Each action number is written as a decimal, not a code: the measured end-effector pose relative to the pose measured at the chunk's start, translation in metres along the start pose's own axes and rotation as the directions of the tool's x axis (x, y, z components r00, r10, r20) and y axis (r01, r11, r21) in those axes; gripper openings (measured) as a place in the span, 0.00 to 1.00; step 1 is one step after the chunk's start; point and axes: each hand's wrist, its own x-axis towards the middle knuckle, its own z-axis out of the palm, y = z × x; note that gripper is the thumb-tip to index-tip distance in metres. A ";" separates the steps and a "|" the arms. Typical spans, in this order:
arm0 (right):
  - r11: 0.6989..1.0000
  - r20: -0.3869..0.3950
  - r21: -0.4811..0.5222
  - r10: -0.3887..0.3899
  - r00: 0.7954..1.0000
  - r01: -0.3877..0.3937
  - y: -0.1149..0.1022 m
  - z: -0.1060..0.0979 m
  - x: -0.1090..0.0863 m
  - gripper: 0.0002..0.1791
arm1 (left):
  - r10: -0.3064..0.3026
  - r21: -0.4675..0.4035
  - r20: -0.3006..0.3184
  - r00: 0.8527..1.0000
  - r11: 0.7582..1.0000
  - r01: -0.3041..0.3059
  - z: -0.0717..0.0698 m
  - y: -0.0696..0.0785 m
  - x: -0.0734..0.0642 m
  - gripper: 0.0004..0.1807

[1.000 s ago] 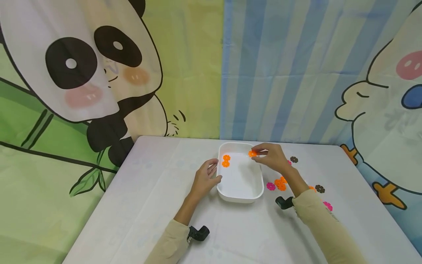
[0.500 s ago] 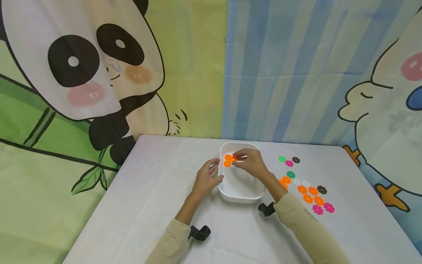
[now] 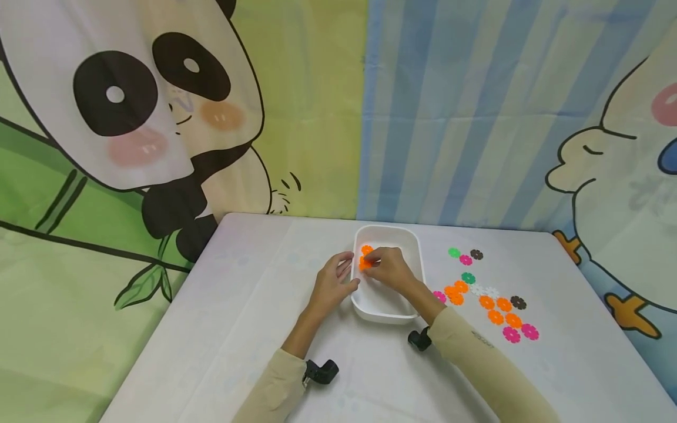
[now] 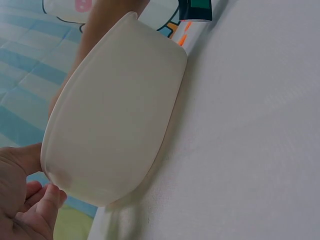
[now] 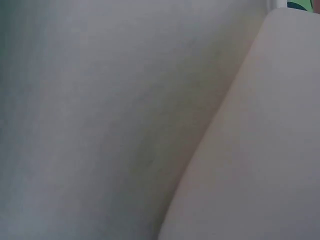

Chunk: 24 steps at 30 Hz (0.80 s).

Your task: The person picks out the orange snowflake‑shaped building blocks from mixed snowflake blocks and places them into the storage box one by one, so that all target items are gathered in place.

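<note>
A white rectangular tray stands on the table. My left hand holds its left side, thumb over the rim and fingers against the outer wall; the left wrist view shows these fingertips at the tray's rim. Inside the tray, my right hand reaches down, its thumb and fingers pinching an orange flower-shaped disc that they partly hide. Another orange flower-shaped disc lies right above it at the tray's left side. In the right wrist view only the tray's pale outer wall and a blurred light surface show.
Several orange discs lie loose on the table right of the tray. Among them are pink, brown, green and white discs. A printed curtain hangs behind the table's back edge.
My right hand has carried an orange disc from the tray's right rim leftward and down to the orange discs at the left side. The left hand has stayed on the tray.
</note>
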 end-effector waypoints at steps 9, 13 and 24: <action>0.997 0.053 -0.064 -0.036 0.998 0.040 0.003 0.003 0.001 0.11 | -0.020 0.016 -0.002 1.000 1.000 0.020 0.000 0.005 -0.002 0.34; 0.994 0.066 -0.084 -0.060 0.996 0.066 0.005 0.004 0.001 0.10 | -0.029 0.028 -0.003 1.000 0.999 0.029 0.000 0.006 -0.002 0.34; 0.991 0.047 -0.087 -0.093 0.995 0.097 0.009 0.005 0.001 0.09 | -0.034 0.029 -0.007 0.999 0.999 0.034 0.001 0.003 -0.001 0.34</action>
